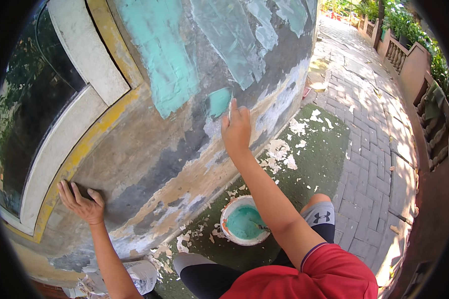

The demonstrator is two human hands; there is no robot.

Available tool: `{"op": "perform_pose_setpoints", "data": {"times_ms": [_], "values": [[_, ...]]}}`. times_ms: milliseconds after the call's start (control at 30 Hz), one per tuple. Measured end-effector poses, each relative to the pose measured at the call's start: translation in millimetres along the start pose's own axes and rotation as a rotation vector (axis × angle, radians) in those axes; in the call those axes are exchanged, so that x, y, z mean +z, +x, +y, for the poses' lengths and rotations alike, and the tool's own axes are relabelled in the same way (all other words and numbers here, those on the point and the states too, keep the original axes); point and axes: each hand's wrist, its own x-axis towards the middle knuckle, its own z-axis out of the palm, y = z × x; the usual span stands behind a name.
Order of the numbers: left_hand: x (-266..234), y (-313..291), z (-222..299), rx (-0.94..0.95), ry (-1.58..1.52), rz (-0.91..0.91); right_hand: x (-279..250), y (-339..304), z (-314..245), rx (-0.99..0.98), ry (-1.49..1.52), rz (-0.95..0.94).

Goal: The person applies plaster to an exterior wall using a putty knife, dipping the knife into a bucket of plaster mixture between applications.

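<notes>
My right hand [236, 130] is closed around a thin, pale flat tool [230, 110], seen nearly edge-on; it looks like a putty knife, mostly hidden by my fingers. It is up against the grey wall [149, 164], beside a small fresh patch of turquoise putty [219, 101]. Above, larger turquoise smears [170, 74] cover the wall. My left hand [82, 200] rests with fingers spread on the wall, by the yellow-painted border of the window frame [60, 134]. Between my knees stands a white bucket [225, 234] with turquoise paste [244, 223] inside and a dark handle [263, 227] leaning at its rim.
Flaked paint chips [279, 152] litter the green ground [324, 134] along the wall's base. A whitish bag or container [142, 275] sits low at left. To the right run a brick-paved path [366, 179] and a low balustrade [395, 56] with plants.
</notes>
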Motion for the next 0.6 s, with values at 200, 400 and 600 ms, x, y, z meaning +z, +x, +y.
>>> {"op": "perform_pose_setpoints", "data": {"times_ms": [200,400,600], "values": [[3,0,1,0.008,0.002,-0.005,30,-25,-49,-0.153,0.163,-0.015],[-4,0,-3,0.006,0.024,-0.014,-5,-34,-49,-0.159,0.124,-0.036],[2,1,2,-0.007,0.003,-0.003,6,4,-1,-0.072,-0.027,0.007]]}}
